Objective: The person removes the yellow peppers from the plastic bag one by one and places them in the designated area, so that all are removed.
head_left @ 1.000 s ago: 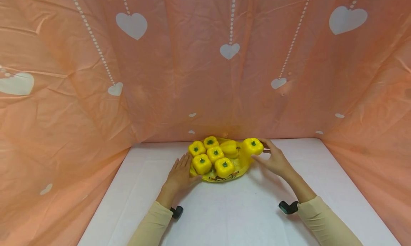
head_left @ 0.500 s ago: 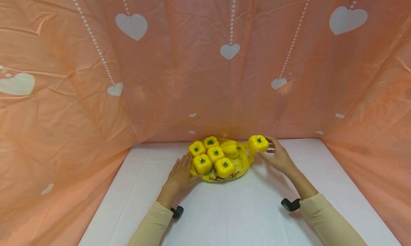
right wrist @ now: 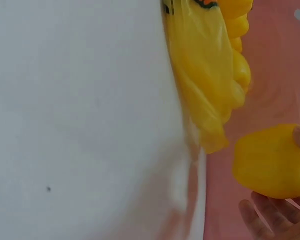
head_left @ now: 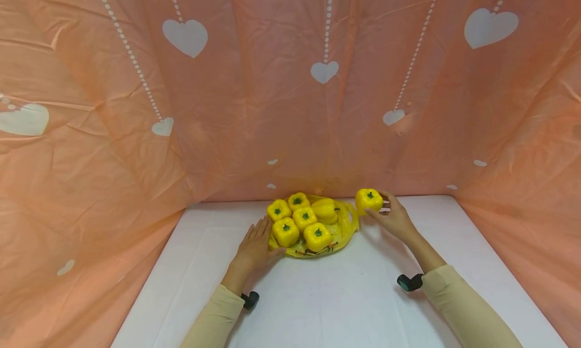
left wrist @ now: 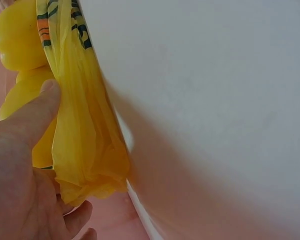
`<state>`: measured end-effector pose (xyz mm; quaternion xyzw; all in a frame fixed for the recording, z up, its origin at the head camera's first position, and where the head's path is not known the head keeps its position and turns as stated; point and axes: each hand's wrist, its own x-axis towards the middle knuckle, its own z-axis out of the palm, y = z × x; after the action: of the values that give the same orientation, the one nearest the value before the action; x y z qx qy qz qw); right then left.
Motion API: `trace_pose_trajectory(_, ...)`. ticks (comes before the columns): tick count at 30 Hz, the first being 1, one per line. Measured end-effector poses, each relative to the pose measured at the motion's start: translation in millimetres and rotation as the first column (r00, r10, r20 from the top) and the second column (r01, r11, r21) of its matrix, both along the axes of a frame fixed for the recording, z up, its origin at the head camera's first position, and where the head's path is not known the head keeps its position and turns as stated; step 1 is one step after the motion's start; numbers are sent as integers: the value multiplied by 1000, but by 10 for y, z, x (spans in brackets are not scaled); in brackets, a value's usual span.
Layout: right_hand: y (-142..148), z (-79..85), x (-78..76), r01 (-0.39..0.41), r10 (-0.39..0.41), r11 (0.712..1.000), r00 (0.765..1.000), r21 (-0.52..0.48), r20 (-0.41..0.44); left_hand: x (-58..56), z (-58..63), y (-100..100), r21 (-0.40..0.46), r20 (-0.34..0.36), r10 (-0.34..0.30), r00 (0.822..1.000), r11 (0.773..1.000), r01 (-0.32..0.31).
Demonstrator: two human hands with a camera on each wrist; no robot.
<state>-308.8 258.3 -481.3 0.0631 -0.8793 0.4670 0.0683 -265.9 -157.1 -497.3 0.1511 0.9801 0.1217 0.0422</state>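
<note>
My right hand (head_left: 397, 220) holds a yellow bell pepper (head_left: 368, 201) just to the right of a thin yellow plastic bag (head_left: 348, 231). In the right wrist view the thumb and fingers lie around this bell pepper (right wrist: 267, 162), which is apart from the bag (right wrist: 205, 85). Several more yellow bell peppers (head_left: 304, 218) are grouped on the flattened bag, most with their green stems up and one on its side. Resting at the bag's left edge is my left hand (head_left: 254, 246), its fingers extended. The left wrist view shows its thumb along the gathered plastic bag (left wrist: 85, 130).
A white table (head_left: 317, 297) lies under everything. Behind and at both sides hangs an orange-pink curtain (head_left: 281, 111) with white hearts, close to the table's back edge. Dark wrist cameras (head_left: 410, 282) sit at both sleeves.
My right hand has carried the bell pepper rightward and slightly back, off the bag's right side, and that side of the bag has settled. The left hand has stayed put.
</note>
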Motion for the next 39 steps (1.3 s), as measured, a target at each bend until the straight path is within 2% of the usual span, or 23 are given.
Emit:
trace_pose_trajectory(11,80,-114,-113,32,-34,999,996,17,84,-14,-19,-6,-10,-12,-7,1000,1000,6)
trace_pose_trajectory(23,137,-230,-215,32,-33,999,994,16,105,-30,-41,-9,-7,-15,-11,1000,1000,11)
trace_pose_trajectory(34,126,-231,-235,34,-34,999,990,3,136,-5,-15,-1,-4,-6,-3,1000,1000,3)
trace_pose_trajectory(39,123,-241,-244,39,-40,999,992,15,123,-17,-24,1,1,-9,-1,1000,1000,1)
